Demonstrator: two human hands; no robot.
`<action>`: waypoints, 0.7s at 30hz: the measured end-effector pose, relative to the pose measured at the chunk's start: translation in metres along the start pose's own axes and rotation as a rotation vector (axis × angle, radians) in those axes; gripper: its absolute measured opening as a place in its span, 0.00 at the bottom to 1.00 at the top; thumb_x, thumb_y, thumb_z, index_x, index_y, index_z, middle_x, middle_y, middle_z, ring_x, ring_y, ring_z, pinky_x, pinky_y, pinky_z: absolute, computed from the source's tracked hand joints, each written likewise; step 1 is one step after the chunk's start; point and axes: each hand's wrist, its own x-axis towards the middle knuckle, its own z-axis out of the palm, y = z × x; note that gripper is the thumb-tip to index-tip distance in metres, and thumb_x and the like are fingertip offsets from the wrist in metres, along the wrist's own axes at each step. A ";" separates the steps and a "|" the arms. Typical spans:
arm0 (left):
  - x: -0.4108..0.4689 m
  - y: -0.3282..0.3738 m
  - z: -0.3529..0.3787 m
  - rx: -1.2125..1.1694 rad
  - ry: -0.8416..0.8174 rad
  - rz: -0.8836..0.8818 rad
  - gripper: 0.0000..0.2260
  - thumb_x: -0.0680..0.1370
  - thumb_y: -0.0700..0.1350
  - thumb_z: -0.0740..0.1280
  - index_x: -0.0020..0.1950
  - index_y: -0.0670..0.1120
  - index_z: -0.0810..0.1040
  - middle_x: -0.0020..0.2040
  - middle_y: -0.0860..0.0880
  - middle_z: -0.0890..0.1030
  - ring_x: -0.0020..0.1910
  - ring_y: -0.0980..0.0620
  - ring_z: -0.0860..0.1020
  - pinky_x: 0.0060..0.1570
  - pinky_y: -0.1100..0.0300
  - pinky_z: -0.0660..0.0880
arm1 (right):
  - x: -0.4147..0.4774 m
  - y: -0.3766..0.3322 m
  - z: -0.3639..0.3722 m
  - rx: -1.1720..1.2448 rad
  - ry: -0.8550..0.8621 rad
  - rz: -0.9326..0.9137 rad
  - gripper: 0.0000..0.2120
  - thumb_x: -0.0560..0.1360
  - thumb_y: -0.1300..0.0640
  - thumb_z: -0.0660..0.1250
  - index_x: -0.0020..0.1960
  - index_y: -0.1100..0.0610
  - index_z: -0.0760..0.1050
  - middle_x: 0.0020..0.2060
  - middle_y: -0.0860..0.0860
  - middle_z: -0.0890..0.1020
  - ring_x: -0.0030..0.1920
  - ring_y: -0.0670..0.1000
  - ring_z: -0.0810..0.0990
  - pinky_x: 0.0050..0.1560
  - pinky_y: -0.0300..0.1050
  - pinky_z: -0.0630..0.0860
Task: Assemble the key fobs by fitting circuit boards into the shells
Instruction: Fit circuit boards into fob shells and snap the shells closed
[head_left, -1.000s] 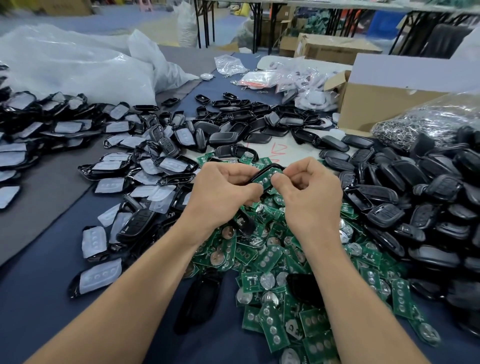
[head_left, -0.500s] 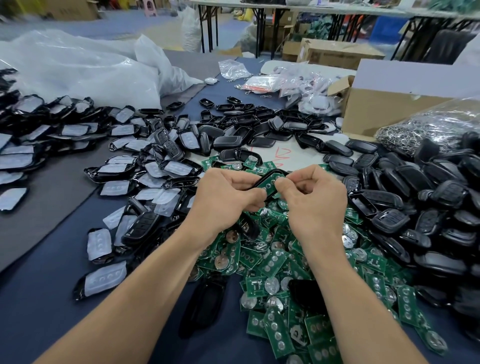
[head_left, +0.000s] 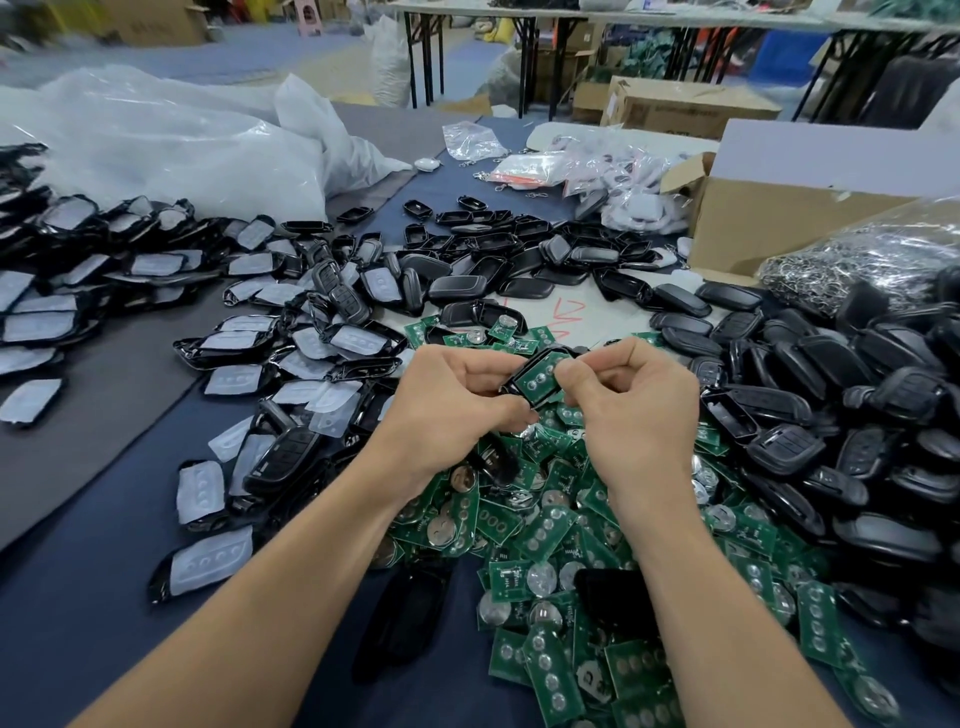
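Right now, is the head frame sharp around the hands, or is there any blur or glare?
Head view: left hand, right hand and held shell sharp; top-left background smeared; white plastic bag bright, slightly washed; wide-angle bending at the edges.

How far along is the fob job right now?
Done: closed-looking fobs heaped at right, possibly finished. In hand: left hand and right hand hold one shell with a board lying in it, not yet closed. Left: a big pile of loose boards and many open shells.

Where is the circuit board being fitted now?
Head view, centre: the circuit board sits in a black shell gripped by the left hand and right hand, above the green board pile.
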 end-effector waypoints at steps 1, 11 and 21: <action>-0.001 0.001 0.000 -0.008 0.000 0.001 0.16 0.71 0.29 0.77 0.52 0.48 0.87 0.45 0.45 0.89 0.43 0.40 0.88 0.47 0.53 0.86 | 0.000 -0.001 0.000 -0.015 -0.002 -0.011 0.09 0.72 0.56 0.79 0.38 0.50 0.81 0.31 0.47 0.84 0.32 0.50 0.84 0.33 0.44 0.81; 0.004 -0.003 0.003 -0.038 0.151 -0.007 0.11 0.74 0.30 0.75 0.56 0.34 0.85 0.39 0.40 0.88 0.33 0.42 0.87 0.37 0.56 0.84 | -0.008 -0.006 0.002 -0.058 -0.009 -0.077 0.11 0.70 0.53 0.80 0.37 0.50 0.79 0.29 0.44 0.83 0.27 0.43 0.78 0.29 0.33 0.72; 0.000 0.002 0.007 -0.048 0.162 0.056 0.11 0.75 0.30 0.75 0.45 0.47 0.88 0.39 0.43 0.88 0.33 0.45 0.86 0.35 0.60 0.83 | -0.008 -0.004 0.004 -0.021 -0.146 -0.064 0.02 0.75 0.51 0.73 0.47 0.46 0.80 0.32 0.45 0.84 0.30 0.48 0.82 0.37 0.50 0.81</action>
